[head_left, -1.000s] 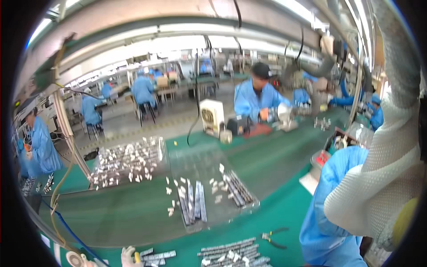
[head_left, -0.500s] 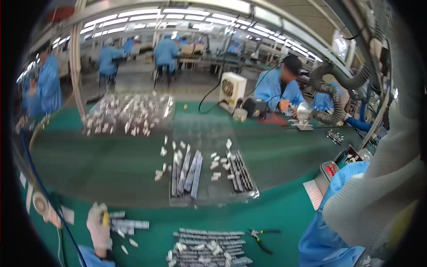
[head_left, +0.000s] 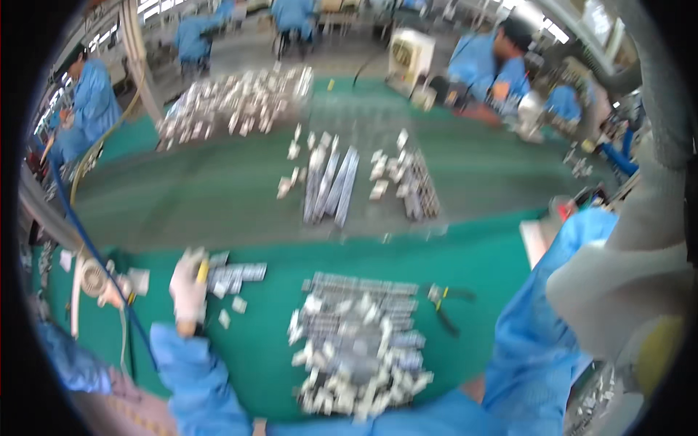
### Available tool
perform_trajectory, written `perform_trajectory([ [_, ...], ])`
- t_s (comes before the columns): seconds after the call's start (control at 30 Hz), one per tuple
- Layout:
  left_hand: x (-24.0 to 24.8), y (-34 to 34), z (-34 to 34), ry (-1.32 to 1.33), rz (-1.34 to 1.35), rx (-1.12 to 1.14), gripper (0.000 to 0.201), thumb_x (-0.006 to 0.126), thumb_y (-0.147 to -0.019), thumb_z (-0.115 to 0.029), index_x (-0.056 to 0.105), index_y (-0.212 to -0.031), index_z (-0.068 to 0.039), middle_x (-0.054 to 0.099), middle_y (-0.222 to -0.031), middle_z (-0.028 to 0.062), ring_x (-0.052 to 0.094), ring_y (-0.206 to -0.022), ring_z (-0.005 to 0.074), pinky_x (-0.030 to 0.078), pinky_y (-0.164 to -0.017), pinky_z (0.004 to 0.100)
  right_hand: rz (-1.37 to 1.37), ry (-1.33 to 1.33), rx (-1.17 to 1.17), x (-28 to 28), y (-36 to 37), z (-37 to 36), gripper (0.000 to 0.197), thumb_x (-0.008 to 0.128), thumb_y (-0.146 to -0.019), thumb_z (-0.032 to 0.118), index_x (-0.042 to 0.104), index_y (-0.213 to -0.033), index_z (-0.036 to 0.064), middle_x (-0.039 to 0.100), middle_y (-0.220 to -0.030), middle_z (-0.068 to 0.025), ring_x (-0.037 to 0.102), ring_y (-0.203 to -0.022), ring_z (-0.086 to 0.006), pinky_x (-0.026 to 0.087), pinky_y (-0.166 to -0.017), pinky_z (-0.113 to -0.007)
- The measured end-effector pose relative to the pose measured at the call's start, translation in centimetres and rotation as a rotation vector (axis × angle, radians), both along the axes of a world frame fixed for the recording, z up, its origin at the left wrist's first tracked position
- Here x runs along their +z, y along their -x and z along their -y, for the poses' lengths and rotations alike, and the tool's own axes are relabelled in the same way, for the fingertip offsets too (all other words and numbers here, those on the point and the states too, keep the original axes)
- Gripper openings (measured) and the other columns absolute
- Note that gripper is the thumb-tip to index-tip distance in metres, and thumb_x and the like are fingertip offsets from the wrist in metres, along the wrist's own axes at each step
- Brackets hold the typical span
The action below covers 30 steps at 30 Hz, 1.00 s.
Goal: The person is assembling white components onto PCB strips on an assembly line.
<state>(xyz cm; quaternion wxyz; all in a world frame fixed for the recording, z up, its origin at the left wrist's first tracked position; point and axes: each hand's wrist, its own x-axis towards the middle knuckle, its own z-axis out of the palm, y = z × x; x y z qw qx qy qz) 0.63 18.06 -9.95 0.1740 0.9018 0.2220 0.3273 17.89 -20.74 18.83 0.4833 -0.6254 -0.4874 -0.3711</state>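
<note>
My left hand (head_left: 190, 285), in a white glove, is at the left of the green bench, touching or right beside a small group of pale printed strips (head_left: 236, 275). A yellow bit shows at its finger side; blur hides whether it is a finger cover or a held thing, and how the fingers sit. Small white pieces (head_left: 225, 318) lie below it. My right sleeve (head_left: 534, 320) reaches up on the right; the hand itself is out of sight behind a pale hanging shape. Between my arms lies a stack of strips (head_left: 360, 287) strewn with white pieces (head_left: 363, 389). Black-and-yellow pliers (head_left: 445, 309) are beside it.
A dark belt (head_left: 218, 196) crosses beyond the bench, carrying more strips (head_left: 331, 185) and a heap of white pieces (head_left: 240, 102). A small fan (head_left: 94, 277) and blue hose (head_left: 102, 258) are at left. A co-worker in blue (head_left: 476, 65) sits across, near a white box (head_left: 409, 58).
The view has tipped downward, so the bench things appear higher and more of the near stack and both sleeves shows. My left hand stays beside the same strips.
</note>
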Motion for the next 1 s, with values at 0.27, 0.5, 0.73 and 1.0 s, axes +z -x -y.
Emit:
perform_trajectory([
  [0.27,4.2,0.6,1.5,-0.065,-0.224,-0.158,0.026,0.058,-0.078,0.002,0.065,-0.100,-0.010,0.065,-0.109,0.0114,0.057,-0.111,0.0317,0.045,-0.094,0.0389,-0.111,0.438,0.250,-5.8,-1.0,0.9,0.059,0.075,-0.076,0.016,0.050,-0.127,-0.0008,0.051,-0.128,-0.0191,0.054,-0.115,-0.0318,0.045,-0.097,-0.041],
  [0.5,8.8,-2.4,8.1,-0.062,0.089,-0.284,0.028,0.065,-0.078,-0.002,0.064,-0.104,-0.012,0.065,-0.108,0.0069,0.059,-0.107,0.0287,0.046,-0.092,0.0379,-0.225,1.041,-0.122,-24.2,-3.1,1.5,0.017,0.067,-0.075,0.006,0.064,-0.091,0.0094,0.062,-0.096,-0.0057,0.060,-0.091,-0.0312,0.049,-0.082,-0.040],
  [0.73,8.3,-3.9,15.1,1.721,0.167,-0.860,0.099,0.043,-0.082,-0.075,0.021,-0.145,-0.002,0.062,-0.111,0.0229,0.063,-0.082,0.0254,0.051,-0.078,0.0360,-0.947,0.201,0.145,-19.9,-0.7,0.7,0.033,0.066,-0.068,-0.007,0.062,-0.097,0.0083,0.060,-0.088,-0.0102,0.061,-0.079,-0.0317,0.053,-0.068,-0.037],
  [1.0,9.8,-1.3,18.9,1.430,0.112,-0.686,0.041,0.048,-0.098,-0.028,0.048,-0.123,0.005,0.066,-0.095,0.0130,0.064,-0.085,0.0176,0.051,-0.075,0.0294,-0.416,0.402,0.045,-17.6,0.8,2.5,0.065,0.073,-0.076,0.046,0.055,-0.124,0.0060,0.052,-0.124,-0.0157,0.056,-0.105,-0.0284,0.046,-0.088,-0.039],
])
